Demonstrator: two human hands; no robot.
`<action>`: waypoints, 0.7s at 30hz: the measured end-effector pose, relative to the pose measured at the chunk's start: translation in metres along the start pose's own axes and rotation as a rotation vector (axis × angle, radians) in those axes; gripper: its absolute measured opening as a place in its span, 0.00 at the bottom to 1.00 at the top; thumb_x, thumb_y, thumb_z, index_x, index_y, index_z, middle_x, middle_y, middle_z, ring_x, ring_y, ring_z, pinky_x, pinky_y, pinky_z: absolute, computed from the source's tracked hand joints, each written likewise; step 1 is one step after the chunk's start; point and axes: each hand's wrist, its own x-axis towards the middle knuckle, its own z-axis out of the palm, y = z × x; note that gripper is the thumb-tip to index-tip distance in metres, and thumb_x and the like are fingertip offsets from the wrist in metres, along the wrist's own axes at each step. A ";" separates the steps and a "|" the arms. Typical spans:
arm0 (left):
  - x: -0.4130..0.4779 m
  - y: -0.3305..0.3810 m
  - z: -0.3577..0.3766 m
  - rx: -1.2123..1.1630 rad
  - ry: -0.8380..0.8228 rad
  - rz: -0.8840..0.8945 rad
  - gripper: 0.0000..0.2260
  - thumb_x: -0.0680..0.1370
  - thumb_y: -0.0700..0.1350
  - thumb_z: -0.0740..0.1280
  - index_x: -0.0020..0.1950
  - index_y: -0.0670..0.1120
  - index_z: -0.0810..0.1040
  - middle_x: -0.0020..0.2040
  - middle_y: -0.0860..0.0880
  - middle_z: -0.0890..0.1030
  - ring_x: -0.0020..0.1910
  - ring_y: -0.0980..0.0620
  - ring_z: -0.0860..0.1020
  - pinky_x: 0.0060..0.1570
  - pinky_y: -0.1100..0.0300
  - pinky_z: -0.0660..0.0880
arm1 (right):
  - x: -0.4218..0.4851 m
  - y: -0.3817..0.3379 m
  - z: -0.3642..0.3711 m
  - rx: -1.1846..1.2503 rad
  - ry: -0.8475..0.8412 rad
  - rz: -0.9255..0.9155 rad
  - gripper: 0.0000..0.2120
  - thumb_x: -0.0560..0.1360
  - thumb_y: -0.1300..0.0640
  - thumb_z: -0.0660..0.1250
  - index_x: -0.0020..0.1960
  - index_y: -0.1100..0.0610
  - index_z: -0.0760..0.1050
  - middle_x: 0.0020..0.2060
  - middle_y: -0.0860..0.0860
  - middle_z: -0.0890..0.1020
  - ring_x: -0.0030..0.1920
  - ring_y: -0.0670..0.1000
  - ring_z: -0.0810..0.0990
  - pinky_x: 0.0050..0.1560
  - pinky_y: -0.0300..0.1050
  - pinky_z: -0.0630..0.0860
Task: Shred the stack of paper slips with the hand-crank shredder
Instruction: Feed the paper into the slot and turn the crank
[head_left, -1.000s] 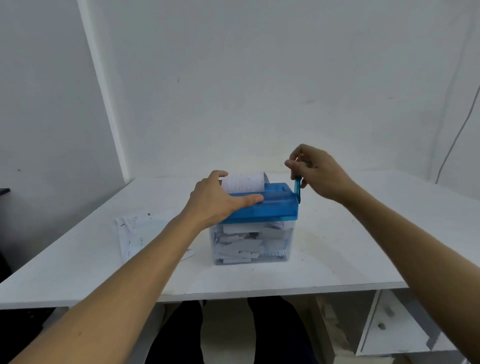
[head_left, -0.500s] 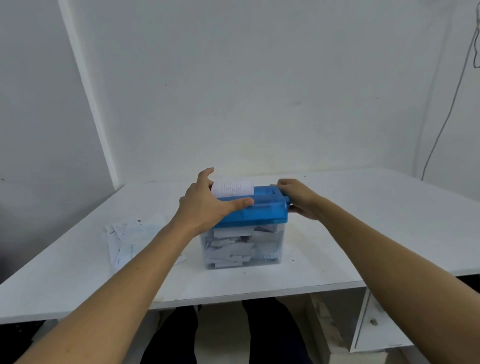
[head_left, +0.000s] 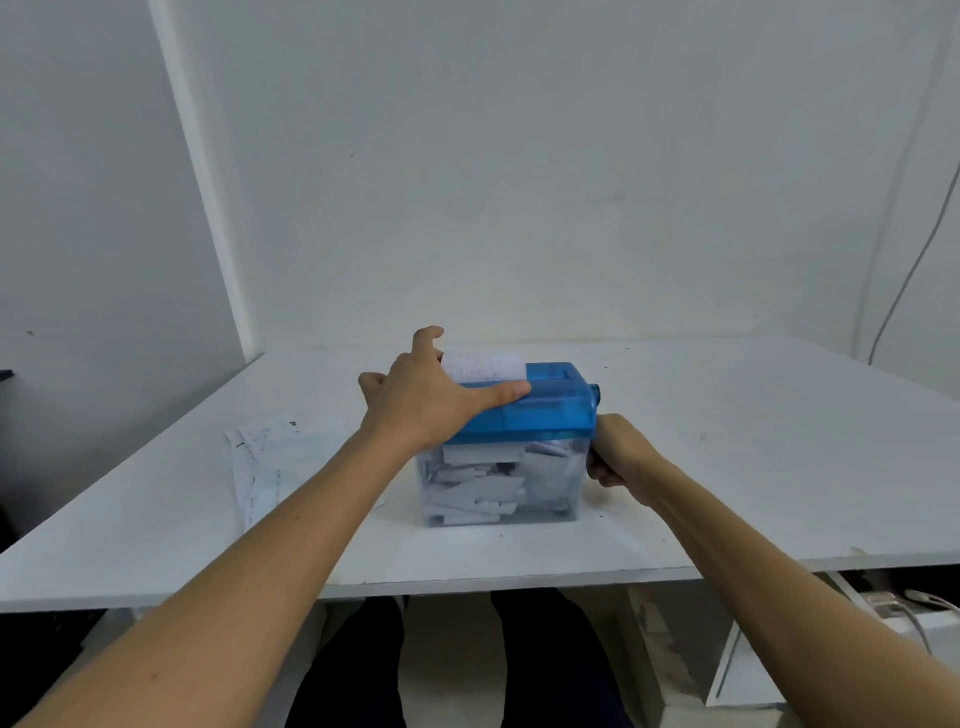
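A blue hand-crank shredder (head_left: 540, 410) sits in the middle of the white table (head_left: 753, 467). The left hand (head_left: 431, 400) lies flat on its lid, with the thumb straight along the front. A paper slip (head_left: 483, 366) sticks up from the slot; its print is too blurry to read. The right hand (head_left: 618, 452) is curled tight around the crank (head_left: 596, 392), low on the right side. The clear box (head_left: 498, 488) below is full of strips. The stack of paper slips (head_left: 270, 457) lies to the left, and its marks are too small to read.

Nothing legible. Faint print lines on white paper slip (head_left: 485, 366) in blue plastic shredder (head_left: 550, 410) (too blurred); likewise on loose white sheets (head_left: 275, 457).
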 end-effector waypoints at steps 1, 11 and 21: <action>0.000 -0.001 0.000 0.000 0.005 0.002 0.53 0.59 0.81 0.66 0.77 0.55 0.58 0.68 0.52 0.74 0.68 0.48 0.71 0.64 0.50 0.58 | -0.004 -0.001 0.000 -0.007 0.000 0.002 0.13 0.79 0.62 0.51 0.37 0.56 0.66 0.27 0.50 0.69 0.26 0.47 0.64 0.25 0.38 0.62; 0.002 0.002 -0.003 0.085 -0.047 0.003 0.59 0.54 0.84 0.61 0.79 0.55 0.56 0.73 0.50 0.72 0.71 0.47 0.69 0.68 0.46 0.59 | -0.060 -0.016 -0.023 -0.119 -0.062 0.018 0.15 0.82 0.60 0.54 0.40 0.62 0.73 0.23 0.52 0.72 0.24 0.51 0.77 0.28 0.40 0.70; -0.001 0.003 -0.003 -0.036 -0.090 0.086 0.56 0.53 0.83 0.64 0.76 0.58 0.62 0.70 0.57 0.74 0.67 0.49 0.73 0.68 0.43 0.65 | -0.047 -0.080 -0.054 0.346 -0.045 -0.183 0.20 0.77 0.44 0.70 0.36 0.53 0.66 0.24 0.48 0.67 0.23 0.49 0.70 0.28 0.40 0.70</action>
